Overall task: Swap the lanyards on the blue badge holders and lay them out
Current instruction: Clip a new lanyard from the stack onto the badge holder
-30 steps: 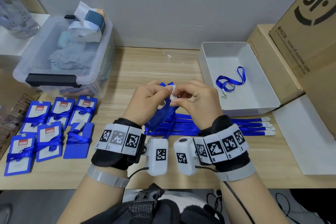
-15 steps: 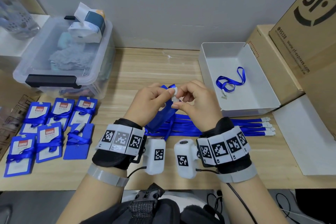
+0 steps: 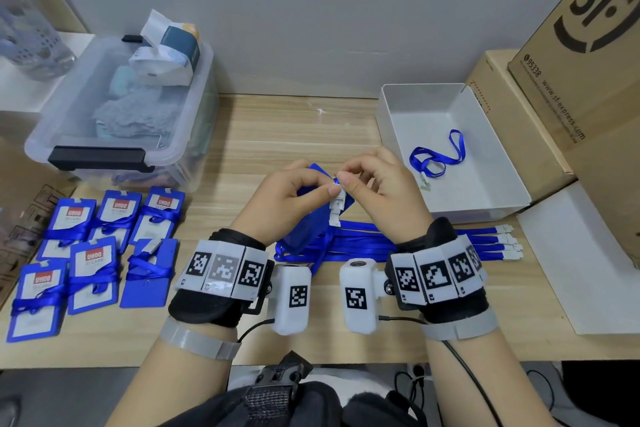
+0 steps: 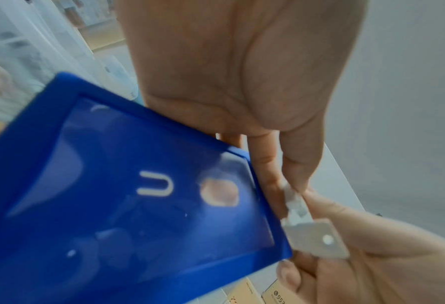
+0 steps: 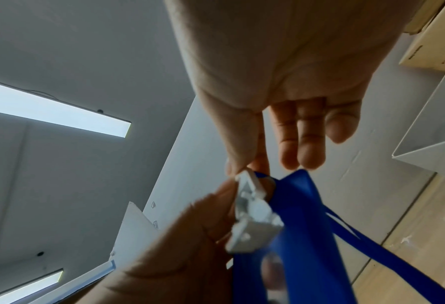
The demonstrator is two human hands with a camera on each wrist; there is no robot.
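Since a second ago both hands have drifted slightly to the right over the middle of the desk, and the white clip [image 3: 336,206] now hangs longer below the fingertips, its lower tab showing. At the far left of the head view, six blue badge holders [image 3: 93,260] lie in two rows on the wooden desk [image 3: 294,128], each wrapped in its own blue lanyard; five show white cards with red labels, while the one at lower right of the group lies back-up. Above them, at upper left, stands a clear storage bin [image 3: 114,128] with a black handle and packets piled inside. At centre, the left hand [image 3: 289,199] holds a bare blue badge holder [image 4: 128,205] against its palm and pinches the clip between thumb and forefinger. Meeting it from the right, the right hand [image 3: 379,191] pinches the same clip's top with thumb and forefinger, its other fingers loosely extended. Beneath the hands a bundle of blue lanyards [image 3: 398,241] lies flat, their white clips fanned toward the right. Further right, a white tray [image 3: 485,204] holds a single coiled lanyard [image 3: 438,156], and cardboard boxes [image 3: 581,87] fill the right edge.
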